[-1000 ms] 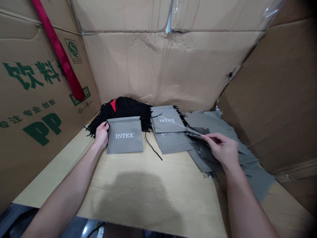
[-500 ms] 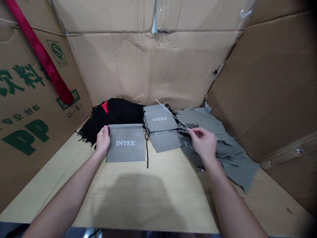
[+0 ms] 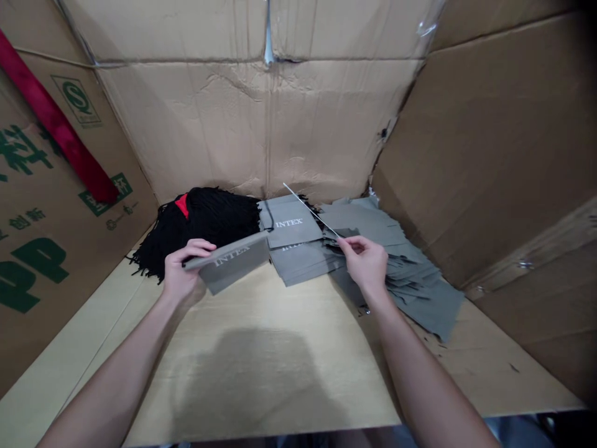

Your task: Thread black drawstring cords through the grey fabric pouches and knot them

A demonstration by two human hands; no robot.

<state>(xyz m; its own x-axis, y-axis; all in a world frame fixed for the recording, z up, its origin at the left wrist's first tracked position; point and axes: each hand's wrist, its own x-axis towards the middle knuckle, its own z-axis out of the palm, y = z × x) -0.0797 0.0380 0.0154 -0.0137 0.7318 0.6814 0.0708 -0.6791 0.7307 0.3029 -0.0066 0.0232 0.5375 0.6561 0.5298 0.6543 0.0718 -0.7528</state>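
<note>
My left hand (image 3: 184, 267) is closed on the left end of a grey INTEX pouch (image 3: 240, 261), which is tilted up off the table with a black cord at its far right corner. Between the fingertips of my right hand (image 3: 366, 258) is a thin pale rod (image 3: 310, 209), pointing up and to the left. Beyond the rod's middle lies a stack of grey INTEX pouches (image 3: 298, 235). A black heap of cords (image 3: 214, 214) with a red piece sits behind my left hand.
Loose grey pouches (image 3: 410, 274) are piled at the right. Cardboard walls (image 3: 326, 124) enclose the table (image 3: 280, 373) at the back and both sides. A red strap (image 3: 60, 124) hangs at the left.
The held pouch has been lifted and tilted, with its near edge swung away and its cord flicked upward. My left fingers have shifted over its end. The view has turned slightly right.
</note>
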